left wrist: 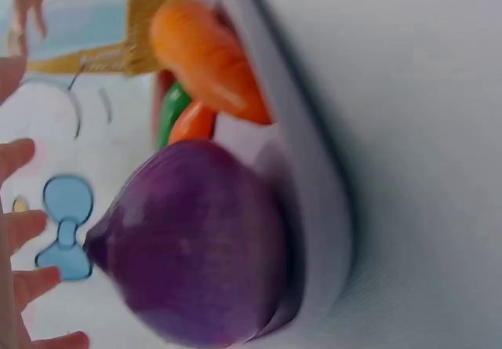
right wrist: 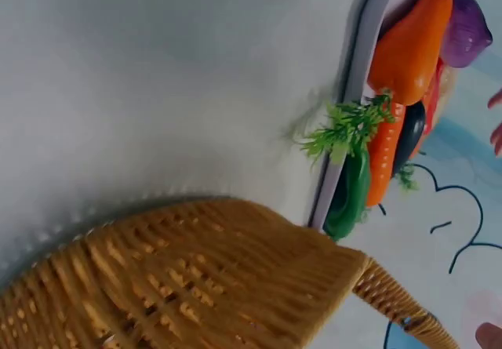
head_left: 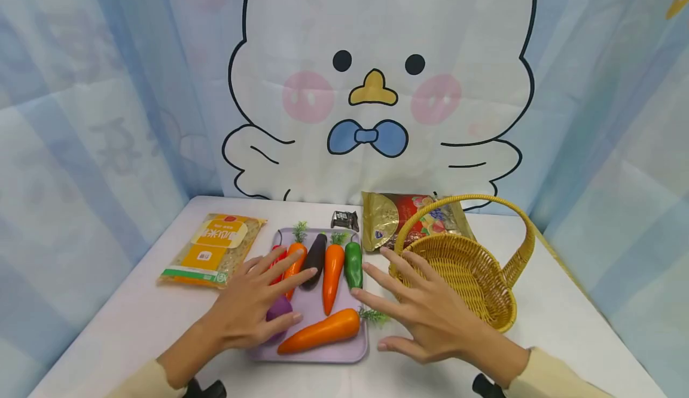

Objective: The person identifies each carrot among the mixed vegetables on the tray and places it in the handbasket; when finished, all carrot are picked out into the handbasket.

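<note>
My left hand (head_left: 253,305) hovers over the left side of a lilac tray (head_left: 355,347), fingers spread, partly covering a purple onion (head_left: 279,308) and a red chili pepper (head_left: 279,263). The onion looms large in the left wrist view. Between the tray and a wicker basket (head_left: 503,320) is my right hand (head_left: 425,314), also spread and holding nothing; it hides part of the basket. On the tray lie an eggplant (head_left: 314,263), a green pepper (head_left: 353,264), two upright-pointing carrots, one of them in the middle (head_left: 334,269), and a carrot lying crosswise (head_left: 323,331).
A yellow-orange bag of grain (head_left: 212,248) lies left of the tray. Behind the tray are a small black packet (head_left: 345,220) and a gold-and-red bag (head_left: 382,218). The basket's tall handle (head_left: 522,260) arches up at the right. Curtains surround the white table (head_left: 124,338).
</note>
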Demonstrator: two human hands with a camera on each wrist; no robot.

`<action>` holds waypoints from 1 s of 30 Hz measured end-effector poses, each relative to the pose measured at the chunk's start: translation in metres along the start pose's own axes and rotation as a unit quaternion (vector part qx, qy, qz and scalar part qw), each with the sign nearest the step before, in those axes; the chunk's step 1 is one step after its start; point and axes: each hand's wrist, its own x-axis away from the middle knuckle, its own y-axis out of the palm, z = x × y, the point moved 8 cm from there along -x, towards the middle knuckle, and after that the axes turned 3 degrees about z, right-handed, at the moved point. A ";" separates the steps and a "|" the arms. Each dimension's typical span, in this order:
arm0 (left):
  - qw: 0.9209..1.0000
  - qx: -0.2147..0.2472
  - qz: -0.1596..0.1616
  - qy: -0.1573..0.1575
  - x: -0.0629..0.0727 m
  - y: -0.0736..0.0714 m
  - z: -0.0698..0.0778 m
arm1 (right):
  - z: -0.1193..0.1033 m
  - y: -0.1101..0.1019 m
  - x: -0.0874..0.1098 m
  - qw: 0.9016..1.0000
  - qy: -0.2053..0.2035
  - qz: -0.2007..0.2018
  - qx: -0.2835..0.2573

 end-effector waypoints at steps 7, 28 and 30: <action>0.995 0.064 0.033 -0.076 0.000 -0.009 -0.028 | -0.004 0.004 -0.007 0.999 0.016 0.000 -0.035; 0.938 0.187 0.021 -0.290 0.006 0.029 -0.098 | -0.012 0.019 -0.034 0.996 0.017 -0.039 -0.078; 0.936 0.188 0.015 -0.297 0.007 0.032 -0.101 | -0.013 0.021 -0.038 0.996 0.023 -0.040 -0.082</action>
